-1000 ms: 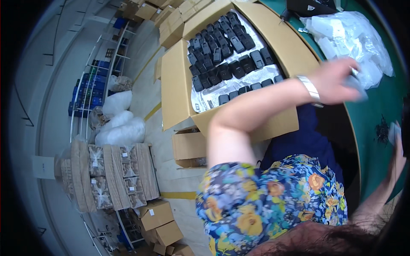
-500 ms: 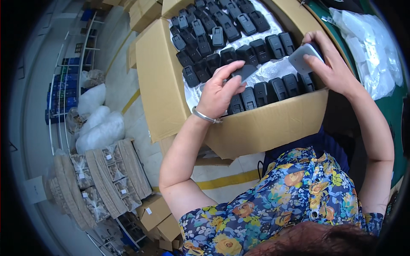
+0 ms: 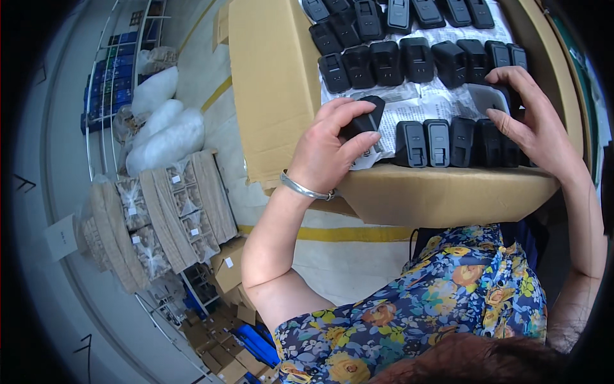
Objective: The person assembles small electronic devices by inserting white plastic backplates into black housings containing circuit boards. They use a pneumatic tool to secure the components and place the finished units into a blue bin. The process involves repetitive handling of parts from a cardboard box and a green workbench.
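Note:
My left hand (image 3: 323, 147), a silver bangle at its wrist, grips a black plastic device (image 3: 368, 116) by its sides, over the left end of the box's nearest row. My right hand (image 3: 543, 128) has thumb and fingers around a similar device with a smooth grey face (image 3: 489, 98), low over the right side of the box. Several black devices (image 3: 437, 142) stand in the near row between my hands. Further rows of black devices (image 3: 386, 64) stand behind, on a sheet of printed paper (image 3: 416, 110). My fingers hide parts of both held devices.
The open cardboard box (image 3: 448, 195) has flaps folded out at the near side and left (image 3: 272, 83). Clear plastic bags (image 3: 169, 137), bundled cartons (image 3: 163, 214) and a metal rack (image 3: 96, 128) stand on the left. A yellow line (image 3: 332, 234) crosses the floor.
The view has shifted, so the box looks larger and further right. My left hand has turned its device more upright beside the near row. The right hand has lowered its device toward the paper.

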### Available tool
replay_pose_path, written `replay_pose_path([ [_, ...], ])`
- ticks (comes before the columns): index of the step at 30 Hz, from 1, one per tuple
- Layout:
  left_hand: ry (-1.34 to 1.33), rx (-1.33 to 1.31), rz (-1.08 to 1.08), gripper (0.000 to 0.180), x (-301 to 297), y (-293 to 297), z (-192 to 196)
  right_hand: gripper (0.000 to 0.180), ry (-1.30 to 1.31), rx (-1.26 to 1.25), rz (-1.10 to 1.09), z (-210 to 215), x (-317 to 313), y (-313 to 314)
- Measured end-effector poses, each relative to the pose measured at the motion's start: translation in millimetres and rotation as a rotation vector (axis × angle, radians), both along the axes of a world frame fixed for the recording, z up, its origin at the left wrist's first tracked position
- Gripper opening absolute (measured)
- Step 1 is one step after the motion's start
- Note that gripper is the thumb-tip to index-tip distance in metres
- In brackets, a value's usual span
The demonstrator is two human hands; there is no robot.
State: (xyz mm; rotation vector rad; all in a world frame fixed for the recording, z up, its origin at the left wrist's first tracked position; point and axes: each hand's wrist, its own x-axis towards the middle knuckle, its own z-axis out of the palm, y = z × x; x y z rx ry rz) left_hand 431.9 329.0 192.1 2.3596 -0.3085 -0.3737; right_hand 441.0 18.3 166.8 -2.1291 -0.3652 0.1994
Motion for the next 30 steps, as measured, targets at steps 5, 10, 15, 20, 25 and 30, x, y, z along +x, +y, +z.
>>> replay_pose_path([
  [5, 0.129, -0.003, -0.035, 0.033, 4.6, -0.1, -9.9, 0.037, 0.019, 0.052, -0.081, -12.6, -2.4, 1.8],
  [10, 0.052, 0.120, -0.135, 0.032, 2.4, -2.8, -10.2, 0.039, 0.000, 0.068, -0.128, -16.2, -2.0, 2.9],
  [15, 0.167, 0.248, -0.334, 0.033, -2.2, -1.0, -10.7, 0.044, -0.039, 0.065, -0.143, -16.4, -2.7, -11.6],
  [20, 0.199, 0.275, -0.325, 0.030, 5.6, -2.3, -9.7, 0.045, -0.112, 0.051, -0.150, -0.4, -10.4, -35.9],
  [25, 0.031, 0.056, -0.152, 0.027, 20.5, -26.4, 0.7, 0.048, -0.155, -0.515, -0.122, 21.3, -9.2, -48.9],
  [30, -0.090, 0.075, -0.385, 0.027, 25.5, -58.7, -9.9, 0.035, -0.005, -0.965, 0.058, 4.4, 1.2, -24.7],
])
